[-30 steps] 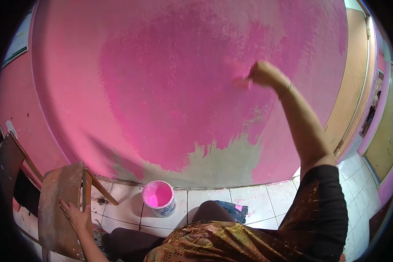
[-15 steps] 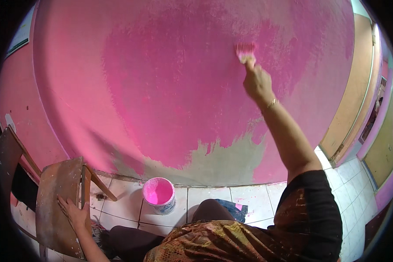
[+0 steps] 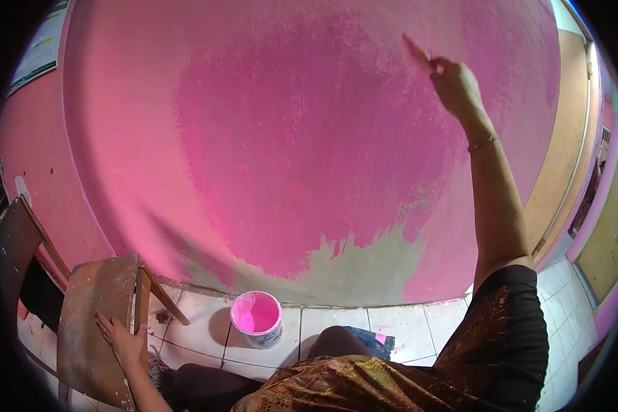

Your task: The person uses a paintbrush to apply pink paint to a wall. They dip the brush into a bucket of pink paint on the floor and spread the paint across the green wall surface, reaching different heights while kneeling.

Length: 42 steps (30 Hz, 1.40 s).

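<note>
Pink fills most of what I see: a wall [image 3: 309,158] with a darker, wet-looking pink patch in the middle, paler pink around it, and a bare grey-green strip [image 3: 350,264] low down near the white tiled floor [image 3: 405,323].

I have my right hand [image 3: 455,86] raised high against the wall, fingers closed around the handle of a paintbrush [image 3: 416,49]; the pink-coated bristles sit just above and to the left of the knuckles, on the wall at the upper edge of the dark patch. A thin bracelet [image 3: 483,142] sits at the wrist just below.

My left hand [image 3: 120,340] is far below, lying flat with fingers spread on the seat of a worn wooden chair [image 3: 93,309], gripping nothing. To the right of that hand, a small white bucket of pink paint [image 3: 256,318] stands on the tiles, apart from the chair leg.
</note>
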{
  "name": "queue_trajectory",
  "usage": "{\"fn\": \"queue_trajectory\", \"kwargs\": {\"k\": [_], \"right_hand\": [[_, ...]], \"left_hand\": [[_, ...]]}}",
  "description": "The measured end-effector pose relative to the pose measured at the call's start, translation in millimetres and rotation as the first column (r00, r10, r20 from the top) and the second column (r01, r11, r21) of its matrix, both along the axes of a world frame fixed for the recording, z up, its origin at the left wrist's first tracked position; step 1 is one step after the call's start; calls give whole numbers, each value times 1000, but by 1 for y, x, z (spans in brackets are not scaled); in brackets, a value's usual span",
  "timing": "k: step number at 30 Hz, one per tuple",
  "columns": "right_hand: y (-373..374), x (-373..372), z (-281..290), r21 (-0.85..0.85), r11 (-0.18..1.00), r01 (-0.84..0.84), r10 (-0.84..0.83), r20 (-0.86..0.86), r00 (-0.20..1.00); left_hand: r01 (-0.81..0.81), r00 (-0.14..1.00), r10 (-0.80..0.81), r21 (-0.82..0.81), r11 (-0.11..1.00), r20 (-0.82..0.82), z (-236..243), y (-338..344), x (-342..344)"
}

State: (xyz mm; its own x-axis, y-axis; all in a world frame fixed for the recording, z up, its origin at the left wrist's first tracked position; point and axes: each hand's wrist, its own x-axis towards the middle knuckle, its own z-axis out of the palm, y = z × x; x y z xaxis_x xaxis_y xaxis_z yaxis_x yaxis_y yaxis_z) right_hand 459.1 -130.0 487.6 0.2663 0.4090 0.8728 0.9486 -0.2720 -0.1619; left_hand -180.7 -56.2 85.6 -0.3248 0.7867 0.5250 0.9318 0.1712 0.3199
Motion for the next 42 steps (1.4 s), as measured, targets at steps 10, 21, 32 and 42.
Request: {"fn": "queue_trajectory", "kwargs": {"k": [10,21,32,42], "right_hand": [[66,-8,-70,-159,966,202,-146,309,940],[8,-16,3,170,876,-451,480,-395,783],[52,-21,-142,-330,943,31,-63,-85,994],[10,3,-33,-286,861,420,-225,528,819]], "left_hand": [[0,999,3,-65,998,33,0,3,10],[-9,1000,11,-94,996,14,11,-5,9],[-21,1000,23,-113,993,20,8,-4,8],[-5,1000,5,-126,992,-6,11,-3,10]]}}
